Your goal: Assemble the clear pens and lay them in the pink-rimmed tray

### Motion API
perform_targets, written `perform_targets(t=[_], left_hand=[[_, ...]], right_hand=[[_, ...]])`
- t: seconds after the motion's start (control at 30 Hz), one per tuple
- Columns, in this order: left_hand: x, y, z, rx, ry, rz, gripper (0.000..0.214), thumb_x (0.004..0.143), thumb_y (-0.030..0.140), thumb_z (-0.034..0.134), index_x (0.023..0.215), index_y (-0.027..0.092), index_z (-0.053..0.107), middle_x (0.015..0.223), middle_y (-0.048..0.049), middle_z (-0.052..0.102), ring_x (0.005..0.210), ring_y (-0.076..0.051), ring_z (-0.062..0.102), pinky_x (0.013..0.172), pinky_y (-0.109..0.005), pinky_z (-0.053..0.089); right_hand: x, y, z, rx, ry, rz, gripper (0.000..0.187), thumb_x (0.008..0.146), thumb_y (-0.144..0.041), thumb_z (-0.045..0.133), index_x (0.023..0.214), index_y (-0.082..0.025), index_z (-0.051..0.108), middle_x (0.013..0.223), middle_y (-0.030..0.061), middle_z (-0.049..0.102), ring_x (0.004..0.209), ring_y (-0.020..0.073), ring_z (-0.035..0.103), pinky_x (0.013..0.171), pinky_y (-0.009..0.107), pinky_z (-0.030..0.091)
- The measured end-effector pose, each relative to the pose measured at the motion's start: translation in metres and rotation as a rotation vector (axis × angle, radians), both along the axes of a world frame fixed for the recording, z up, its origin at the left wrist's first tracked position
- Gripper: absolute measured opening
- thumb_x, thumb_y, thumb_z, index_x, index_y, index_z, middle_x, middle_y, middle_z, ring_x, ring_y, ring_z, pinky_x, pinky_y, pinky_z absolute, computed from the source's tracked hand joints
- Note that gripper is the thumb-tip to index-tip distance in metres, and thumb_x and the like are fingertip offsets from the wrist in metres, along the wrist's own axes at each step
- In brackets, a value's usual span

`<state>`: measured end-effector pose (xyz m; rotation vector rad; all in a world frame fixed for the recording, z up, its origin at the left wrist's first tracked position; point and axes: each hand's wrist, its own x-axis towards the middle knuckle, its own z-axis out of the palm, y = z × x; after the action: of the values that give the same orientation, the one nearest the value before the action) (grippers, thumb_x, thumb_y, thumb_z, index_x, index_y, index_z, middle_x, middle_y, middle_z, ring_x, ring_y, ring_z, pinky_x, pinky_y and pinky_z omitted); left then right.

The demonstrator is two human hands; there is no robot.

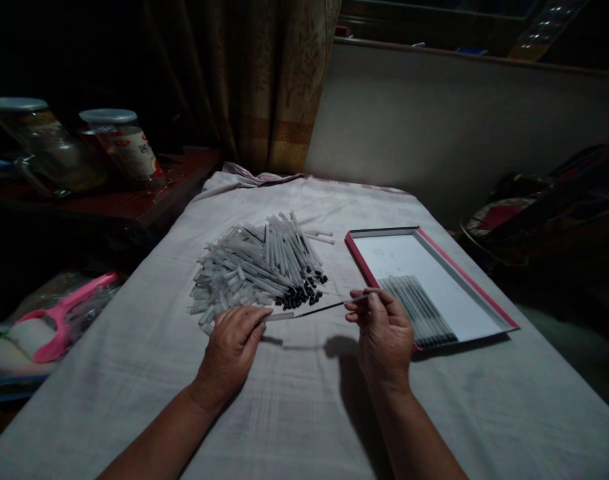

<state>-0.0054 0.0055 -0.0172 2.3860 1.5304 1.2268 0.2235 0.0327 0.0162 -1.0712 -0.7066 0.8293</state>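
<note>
My left hand (237, 347) is closed, its thumb and fingers pinching a short translucent plastic tube (283, 316). Out of that tube's right end, or touching it, runs a thin dark rod (324, 309). The rod's other end is pinched in my right hand (384, 330), whose fingers are curled in. Behind my left hand lies a large pile of translucent tubes (244, 260), several with black ends (304, 290). Beside my right hand, a shallow box tray with red sides (464, 263) holds a neat row of similar black-ended tubes (419, 310).
A pale checked cloth (294, 413) covers the table. To the left, a dark red side table (154, 193) carries a lidded jar (129, 150) and a glass jug (59, 150). A pink-handled item (59, 320) lies lower left. A curtain (269, 80) and a wall stand behind.
</note>
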Motion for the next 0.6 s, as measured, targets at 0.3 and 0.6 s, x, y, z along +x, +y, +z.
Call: perform_targets(t=[0.3, 0.6], left_hand=[[0.0016, -0.0007, 0.001, 0.018, 0.028, -0.02, 0.022, 0.097, 0.02, 0.051, 0.115, 0.022, 0.062, 0.099, -0.0051, 0.073, 0.093, -0.02, 0.067, 0.083, -0.035, 0.049], [0.0013, -0.001, 0.0019, 0.0, 0.038, -0.019, 0.022, 0.097, 0.022, 0.051, 0.115, 0.023, 0.063, 0.099, -0.0053, 0.073, 0.093, -0.021, 0.067, 0.083, -0.036, 0.05]], right_hand=[[-0.0031, -0.0034, -0.0036, 0.003, -0.009, 0.033, 0.02, 0.081, -0.035, 0.07, 0.088, -0.017, 0.065, 0.078, 0.0033, 0.073, 0.059, 0.0119, 0.068, 0.046, 0.019, 0.051], [0.0022, -0.0014, -0.0006, 0.02, -0.048, -0.026, 0.02, 0.082, -0.036, 0.069, 0.087, -0.017, 0.065, 0.077, 0.0032, 0.073, 0.057, 0.0127, 0.068, 0.045, 0.02, 0.051]])
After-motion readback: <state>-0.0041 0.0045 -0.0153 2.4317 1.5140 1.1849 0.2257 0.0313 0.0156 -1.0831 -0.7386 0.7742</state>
